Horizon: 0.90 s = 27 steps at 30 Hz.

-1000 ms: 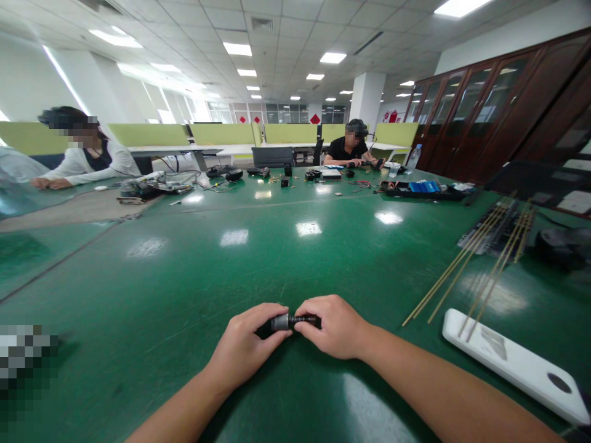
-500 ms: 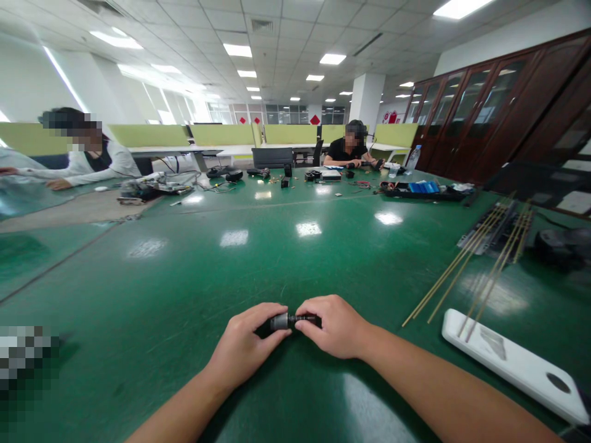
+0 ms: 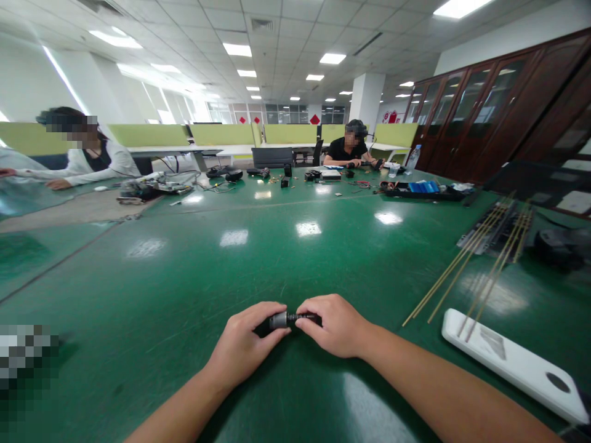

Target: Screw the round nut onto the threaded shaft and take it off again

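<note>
My left hand (image 3: 247,346) is closed around a short dark cylinder with a grey metal band (image 3: 278,320), thumb below and fingers above. From the cylinder's right end runs a thin dark ribbed shaft (image 3: 292,318). My right hand (image 3: 339,326) pinches that shaft between thumb and fingers. Both pieces lie in one line, level, just over the green tabletop (image 3: 258,264). Whether they are joined or only touching I cannot tell. My fingers hide parts of both pieces.
A long white case (image 3: 512,363) lies to the right, with several thin brass-coloured rods (image 3: 455,271) beyond and partly over it. A blurred blocky object (image 3: 23,354) sits at the left edge. Two people work at the far side, among electronic parts and a black tray (image 3: 420,189).
Both hands keep nearly the same place and grip. The left hand with the cylinder has shifted very slightly left, and a little more of the shaft shows between the hands.
</note>
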Tool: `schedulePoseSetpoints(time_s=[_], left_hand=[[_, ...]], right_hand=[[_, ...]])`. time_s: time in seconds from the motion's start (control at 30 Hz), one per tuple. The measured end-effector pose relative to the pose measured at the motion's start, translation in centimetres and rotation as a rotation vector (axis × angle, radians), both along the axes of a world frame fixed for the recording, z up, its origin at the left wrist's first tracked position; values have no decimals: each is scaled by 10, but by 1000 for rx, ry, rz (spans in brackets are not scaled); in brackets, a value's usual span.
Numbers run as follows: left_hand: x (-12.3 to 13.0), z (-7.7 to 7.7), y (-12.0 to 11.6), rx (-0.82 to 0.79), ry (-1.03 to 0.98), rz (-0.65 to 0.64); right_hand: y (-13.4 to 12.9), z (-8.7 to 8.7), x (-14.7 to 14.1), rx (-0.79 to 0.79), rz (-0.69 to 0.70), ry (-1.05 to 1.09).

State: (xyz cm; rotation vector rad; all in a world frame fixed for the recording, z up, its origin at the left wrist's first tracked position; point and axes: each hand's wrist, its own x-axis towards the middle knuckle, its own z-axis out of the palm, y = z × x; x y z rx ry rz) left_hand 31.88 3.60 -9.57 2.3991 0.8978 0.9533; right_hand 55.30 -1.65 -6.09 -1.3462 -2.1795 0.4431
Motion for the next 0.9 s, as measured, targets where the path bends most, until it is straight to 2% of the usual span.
schedulePoseSetpoints(time_s=[0.9], left_hand=[[-1, 2, 1, -8, -15, 22]], right_hand=[[2, -1, 3, -16, -32, 17]])
